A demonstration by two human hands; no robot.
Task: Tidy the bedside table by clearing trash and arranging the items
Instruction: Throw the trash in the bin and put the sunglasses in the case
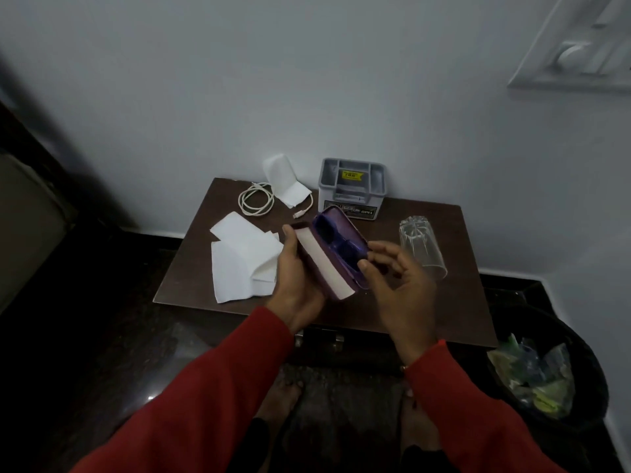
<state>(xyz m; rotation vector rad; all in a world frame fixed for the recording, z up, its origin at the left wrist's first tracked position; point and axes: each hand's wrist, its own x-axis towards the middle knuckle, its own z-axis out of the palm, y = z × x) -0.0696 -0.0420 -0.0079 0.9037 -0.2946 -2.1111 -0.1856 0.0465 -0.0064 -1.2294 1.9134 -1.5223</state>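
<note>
While left grip (293, 285) holds open purple case (336, 249), right grip (397, 278) loose, tissues (239, 268), cable (256, 199), upturned glass (423, 247) nearby.

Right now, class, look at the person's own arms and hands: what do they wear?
Both arms are covered by long red sleeves reaching the wrists. The left hand is bare, with no glove or ring visible. At the wrist of the right hand, a thin band shows at the cuff.

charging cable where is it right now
In the head view the white charging cable lies coiled at the table's back left corner, between the paper tissues in front and the gray organizer box to its right.
</note>
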